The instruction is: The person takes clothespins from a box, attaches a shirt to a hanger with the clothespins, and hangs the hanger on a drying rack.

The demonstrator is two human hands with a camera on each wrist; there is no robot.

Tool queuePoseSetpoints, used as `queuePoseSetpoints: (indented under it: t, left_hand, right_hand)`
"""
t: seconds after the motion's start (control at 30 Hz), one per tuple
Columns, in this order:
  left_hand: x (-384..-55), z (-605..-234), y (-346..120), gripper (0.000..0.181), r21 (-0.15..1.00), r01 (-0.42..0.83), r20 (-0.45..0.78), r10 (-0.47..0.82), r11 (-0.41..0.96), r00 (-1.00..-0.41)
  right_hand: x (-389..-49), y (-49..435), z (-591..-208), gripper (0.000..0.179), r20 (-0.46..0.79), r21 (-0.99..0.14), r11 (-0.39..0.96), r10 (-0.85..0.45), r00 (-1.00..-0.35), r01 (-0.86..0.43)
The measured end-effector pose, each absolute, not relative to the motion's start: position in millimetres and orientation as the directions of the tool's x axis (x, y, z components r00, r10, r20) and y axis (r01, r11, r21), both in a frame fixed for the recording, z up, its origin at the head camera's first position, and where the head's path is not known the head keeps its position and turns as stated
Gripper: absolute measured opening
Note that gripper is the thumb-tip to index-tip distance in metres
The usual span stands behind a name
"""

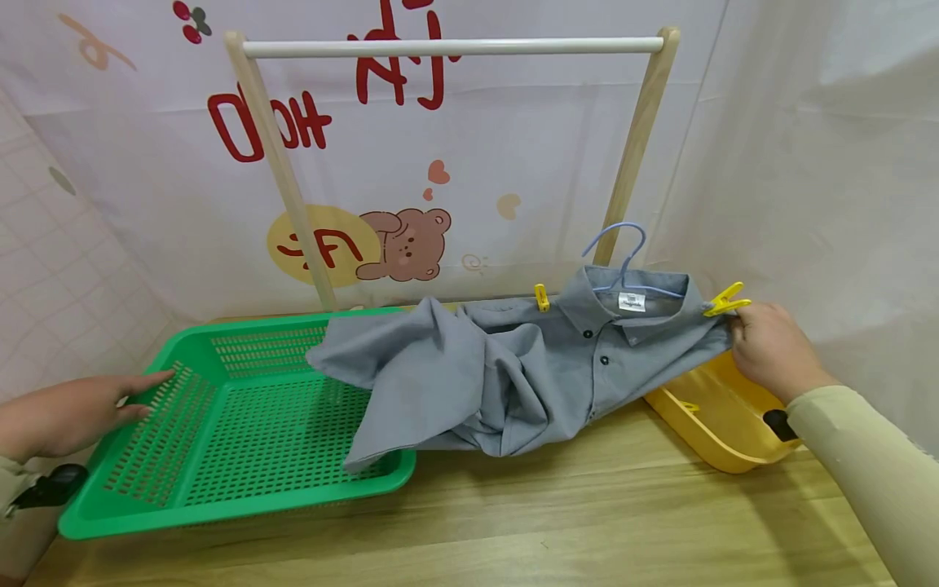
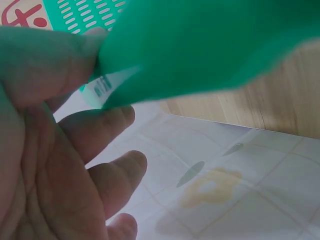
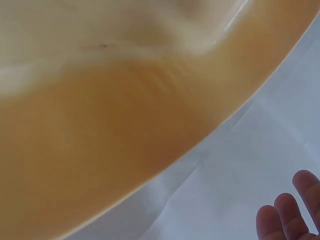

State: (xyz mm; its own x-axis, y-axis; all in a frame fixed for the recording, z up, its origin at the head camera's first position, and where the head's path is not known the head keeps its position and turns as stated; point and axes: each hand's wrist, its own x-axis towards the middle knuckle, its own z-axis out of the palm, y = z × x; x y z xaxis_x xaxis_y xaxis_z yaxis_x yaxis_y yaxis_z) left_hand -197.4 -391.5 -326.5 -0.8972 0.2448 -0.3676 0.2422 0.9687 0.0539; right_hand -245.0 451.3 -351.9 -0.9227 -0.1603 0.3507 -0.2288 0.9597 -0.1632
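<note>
A grey-blue button shirt (image 1: 528,383) lies crumpled, its lower part over the right side of a green plastic basket (image 1: 242,505). Inside its collar is a blue hanger (image 1: 623,277) with the hook sticking up. One yellow clothespin (image 1: 542,298) is at one shoulder, another yellow clothespin (image 1: 725,301) at the other. My right hand (image 1: 778,350) pinches the shirt beside that second clothespin; in the right wrist view only some fingertips (image 3: 287,215) show. My left hand (image 1: 66,412) pinches the basket's left rim, thumb and fingers on opposite sides, as the left wrist view shows.
A yellow tray (image 1: 726,456) with a clothespin (image 1: 688,406) in it stands under my right forearm. Behind the shirt and basket rises a wooden rack (image 1: 634,139) with a white bar (image 1: 455,48). Everything stands on a wooden table (image 1: 513,522) before a printed backdrop.
</note>
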Motion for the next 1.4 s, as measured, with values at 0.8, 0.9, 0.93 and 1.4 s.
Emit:
queuePoseSetpoints:
  t: [0.8,0.9,0.93,1.4]
  left_hand:
    - [-198,-299,-360,0.083,-0.029,0.174,-0.207,0.164,0.984,-0.964]
    - [-207,-291,-350,0.086,-0.005,0.166,-0.172,0.162,0.986,-0.972]
    - [-211,-288,-346,0.088,0.009,0.153,-0.168,0.153,0.988,-0.974]
    - [-266,-269,-256,0.12,0.219,0.09,-0.062,0.106,0.972,-0.992]
  right_hand:
    - [-248,456,-359,0.024,0.378,-0.184,0.944,-0.191,-0.906,-0.276]
    - [-249,456,-360,0.024,0.376,-0.191,0.944,-0.184,-0.908,-0.27]
    - [-249,456,-360,0.025,0.374,-0.193,0.944,-0.182,-0.909,-0.268]
    - [-249,455,-362,0.022,0.347,-0.212,0.939,-0.188,-0.919,-0.272]
